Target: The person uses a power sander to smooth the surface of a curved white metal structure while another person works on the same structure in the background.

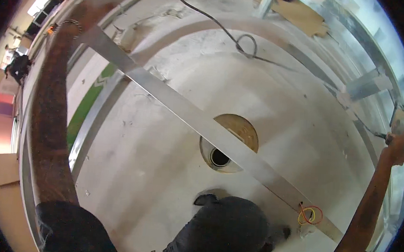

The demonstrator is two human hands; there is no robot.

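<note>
My left arm reaches up along the left side, with a bracelet at the wrist. My left hand (pixel 93 13) is at the upper end of a long grey metal bar (pixel 189 110); its fingers are smeared, so their grip does not show. At the far right edge, my right hand (pixel 398 146) is closed around a corded power tool (pixel 401 120), up against the metal frame. The tool's exact kind is hard to make out at the dark rim. Its dark cable (pixel 209 18) runs back across the floor, with a loop in it.
Below the bar, a round recess (pixel 207 160) with a dark pipe opening (pixel 220 157) sits in the pale floor. Red and yellow wires (pixel 310 215) poke out by the bar's lower end. A green strip (pixel 83 108) lies at left. Cardboard (pixel 298 15) lies at the top.
</note>
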